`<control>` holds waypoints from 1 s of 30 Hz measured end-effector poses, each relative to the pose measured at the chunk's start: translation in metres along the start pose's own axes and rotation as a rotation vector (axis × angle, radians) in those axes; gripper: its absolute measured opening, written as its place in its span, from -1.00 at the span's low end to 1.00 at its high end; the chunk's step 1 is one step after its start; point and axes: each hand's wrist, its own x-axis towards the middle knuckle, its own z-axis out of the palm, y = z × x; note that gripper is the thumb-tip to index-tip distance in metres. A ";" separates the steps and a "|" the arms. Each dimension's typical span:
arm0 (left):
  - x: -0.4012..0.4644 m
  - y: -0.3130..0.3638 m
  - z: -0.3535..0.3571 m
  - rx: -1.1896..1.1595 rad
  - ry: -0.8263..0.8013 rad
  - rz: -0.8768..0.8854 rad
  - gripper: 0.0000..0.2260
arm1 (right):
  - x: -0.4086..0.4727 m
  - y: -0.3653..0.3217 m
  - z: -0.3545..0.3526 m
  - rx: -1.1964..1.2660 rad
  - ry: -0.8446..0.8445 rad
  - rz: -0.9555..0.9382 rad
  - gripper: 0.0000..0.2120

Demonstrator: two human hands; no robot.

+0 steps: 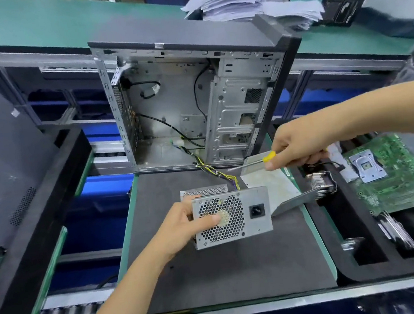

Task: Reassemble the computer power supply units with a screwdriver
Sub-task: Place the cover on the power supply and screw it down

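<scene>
The dark mat (225, 270) lies bare in front of the power supply unit (232, 216), which sits near the mat's middle with its fan grille facing up toward the camera. Behind it the open computer case (195, 101) stands upright at the mat's far edge, its wire bundle (215, 172) trailing down to the unit. A metal cover plate (270, 183) lies just right of the unit.

The left hand (182, 227) grips the unit's left side, thumb pressed on the grille. The right hand (299, 144) reaches in from the right, fingers curled round the yellow screwdriver (255, 161), its blurred tip seemingly pointing left.
</scene>
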 end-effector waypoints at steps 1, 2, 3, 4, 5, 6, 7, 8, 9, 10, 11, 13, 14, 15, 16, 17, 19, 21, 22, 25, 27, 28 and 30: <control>-0.002 -0.003 -0.002 0.120 0.005 0.046 -0.73 | 0.002 0.012 0.004 -0.018 0.132 -0.057 -0.58; -0.003 -0.009 -0.003 0.258 0.026 0.082 -0.72 | 0.007 0.025 0.014 -0.065 0.229 -0.087 -0.61; -0.005 -0.017 -0.002 0.386 0.053 0.115 -0.70 | 0.015 0.040 0.028 -0.135 0.293 -0.095 -0.65; -0.007 -0.026 0.001 0.480 0.077 0.150 -0.67 | 0.027 0.055 0.046 -0.213 0.340 -0.091 -0.67; -0.010 -0.037 0.005 0.535 0.081 0.185 -0.63 | 0.039 0.069 0.064 -0.272 0.373 -0.097 -0.68; -0.014 -0.049 0.009 0.577 0.065 0.222 -0.60 | 0.052 0.083 0.081 -0.309 0.394 -0.112 -0.71; -0.018 -0.061 0.012 0.638 0.037 0.272 -0.58 | 0.065 0.095 0.096 -0.336 0.408 -0.130 -0.74; -0.022 -0.072 0.012 0.722 0.014 0.342 -0.61 | 0.077 0.106 0.108 -0.368 0.415 -0.143 -0.74; -0.023 -0.080 0.012 0.800 -0.003 0.414 -0.66 | 0.087 0.116 0.117 -0.407 0.419 -0.149 -0.72; -0.023 -0.084 0.011 0.849 -0.015 0.454 -0.68 | 0.096 0.126 0.125 -0.446 0.431 -0.146 -0.75; -0.020 -0.083 0.011 0.877 -0.023 0.456 -0.69 | 0.102 0.133 0.129 -0.471 0.461 -0.143 -0.81; -0.012 -0.077 0.014 0.937 -0.021 0.411 -0.64 | 0.110 0.142 0.133 -0.509 0.506 -0.133 -0.87; -0.008 -0.075 0.016 0.973 -0.005 0.377 -0.59 | 0.114 0.145 0.134 -0.548 0.516 -0.142 -0.89; -0.007 -0.074 0.017 1.008 0.014 0.330 -0.53 | 0.115 0.148 0.135 -0.598 0.524 -0.154 -0.91; -0.009 -0.073 0.017 1.034 0.026 0.276 -0.46 | 0.114 0.149 0.134 -0.645 0.534 -0.161 -0.90; -0.013 -0.071 0.016 1.042 0.029 0.223 -0.40 | 0.110 0.150 0.130 -0.680 0.556 -0.158 -0.87; -0.023 -0.062 0.013 0.971 0.053 0.157 -0.37 | 0.094 0.154 0.117 -0.657 0.660 -0.155 -0.84; -0.027 -0.043 0.011 0.838 0.166 0.158 -0.50 | 0.072 0.158 0.099 -0.496 0.817 -0.206 -0.96; -0.024 -0.032 0.009 0.776 0.260 0.181 -0.59 | 0.058 0.158 0.090 -0.356 0.861 -0.258 -0.90; -0.001 0.001 0.013 0.642 0.546 0.252 -0.80 | 0.013 0.150 0.062 -0.013 0.876 -0.399 -0.65; 0.033 0.022 0.021 0.715 0.572 0.154 -0.73 | -0.008 0.143 0.044 0.126 0.858 -0.460 -0.66; 0.055 0.029 0.029 0.817 0.535 0.040 -0.67 | -0.015 0.141 0.037 0.210 0.848 -0.484 -0.70; 0.101 0.038 0.049 0.999 0.429 -0.226 -0.52 | -0.019 0.138 0.032 0.387 0.836 -0.515 -0.74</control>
